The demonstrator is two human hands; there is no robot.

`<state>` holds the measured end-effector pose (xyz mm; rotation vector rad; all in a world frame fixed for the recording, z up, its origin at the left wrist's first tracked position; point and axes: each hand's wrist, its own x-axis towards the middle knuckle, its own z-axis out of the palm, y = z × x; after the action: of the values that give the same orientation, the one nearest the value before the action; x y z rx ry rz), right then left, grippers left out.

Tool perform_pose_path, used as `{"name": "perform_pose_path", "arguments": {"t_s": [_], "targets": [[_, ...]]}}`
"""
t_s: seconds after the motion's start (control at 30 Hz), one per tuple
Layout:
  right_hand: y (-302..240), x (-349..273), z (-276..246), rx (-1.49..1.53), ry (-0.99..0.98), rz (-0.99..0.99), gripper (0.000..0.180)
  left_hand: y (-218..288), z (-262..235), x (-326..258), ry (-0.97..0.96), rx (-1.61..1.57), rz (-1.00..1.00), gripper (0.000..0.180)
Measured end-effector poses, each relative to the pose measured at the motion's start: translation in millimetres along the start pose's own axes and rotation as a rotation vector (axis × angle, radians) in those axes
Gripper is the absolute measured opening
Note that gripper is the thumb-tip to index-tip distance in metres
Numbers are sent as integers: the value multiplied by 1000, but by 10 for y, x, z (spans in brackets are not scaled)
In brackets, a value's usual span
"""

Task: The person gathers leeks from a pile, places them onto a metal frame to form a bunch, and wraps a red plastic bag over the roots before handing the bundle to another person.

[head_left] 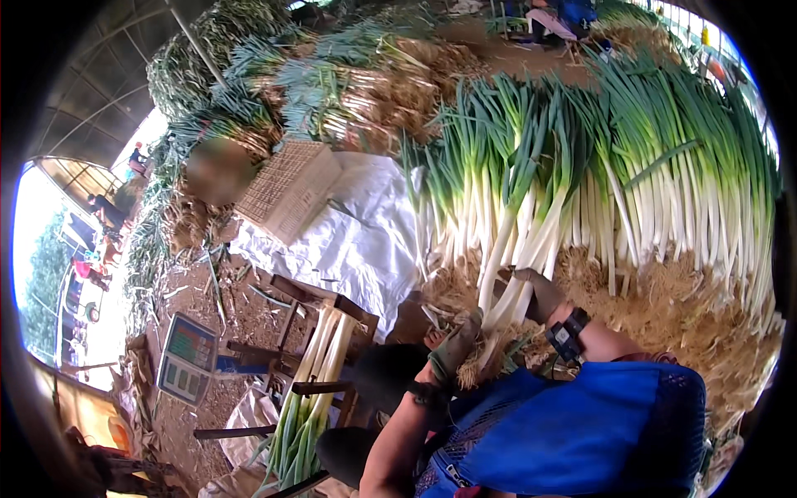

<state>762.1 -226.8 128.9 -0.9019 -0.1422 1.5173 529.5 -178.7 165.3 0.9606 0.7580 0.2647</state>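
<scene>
A few long green onions with thick white stalks slant up and away in front of me, root ends toward my lap. My gloved right hand, with a black watch-like device on its wrist, is closed around the white stalks. Lower and to the left, my gloved left hand is curled at the root end of the same stalks, its fingertips partly hidden. Shaggy brown roots hang beside it. Just beyond, a wide row of green onions stands with leaves pointing away.
At left, a wooden rack holds trimmed green onions beside a digital scale. A beige plastic crate rests by white sheeting. More onion heaps lie behind. Blue cloth covers my lap.
</scene>
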Motion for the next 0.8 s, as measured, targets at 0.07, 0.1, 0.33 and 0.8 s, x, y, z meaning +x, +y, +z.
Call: {"name": "perform_pose_path", "arguments": {"t_s": [0.07, 0.1, 0.33, 0.8], "targets": [[102, -116, 164, 46, -197, 69, 50, 64, -53, 21, -117, -129, -113, 37], [169, -112, 170, 13, -194, 33, 57, 120, -60, 24, -118, -123, -108, 37], [507, 188, -44, 49, -452, 374, 78, 209, -230, -199, -258, 114, -174, 47], [-1542, 740, -733, -1646, 935, -438, 58, -286, -314, -356, 17, 536, 6, 56]]}}
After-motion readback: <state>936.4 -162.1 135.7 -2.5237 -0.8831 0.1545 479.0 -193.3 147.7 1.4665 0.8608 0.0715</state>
